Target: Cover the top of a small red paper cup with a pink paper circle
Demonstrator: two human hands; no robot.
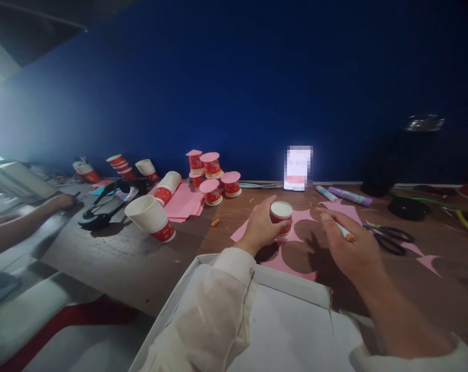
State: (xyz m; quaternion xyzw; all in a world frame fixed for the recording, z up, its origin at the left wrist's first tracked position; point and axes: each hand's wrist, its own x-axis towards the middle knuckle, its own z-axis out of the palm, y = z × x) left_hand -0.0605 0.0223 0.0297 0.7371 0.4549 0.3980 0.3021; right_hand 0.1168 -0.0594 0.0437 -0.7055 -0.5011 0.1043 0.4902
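My left hand (260, 227) is closed round a small red-and-white paper cup (281, 216) that stands upside down on a pink paper sheet (292, 261) with round holes cut out of it. My right hand (352, 247) is to the right of the cup and grips a white marker with an orange end (344, 232), its tip pointing toward the cup. Both hands rest over the pink sheet on the brown table (172, 253).
Black scissors (391, 237) lie right of my right hand. Several pink-topped cups (213, 178) are piled at the back, with tipped cup stacks (151, 217) and pink paper (183, 202) to the left. Glue sticks (348, 196) lie by the blue wall. Another person's arm (28, 219) reaches in at left. A white box (288, 320) sits in front of me.
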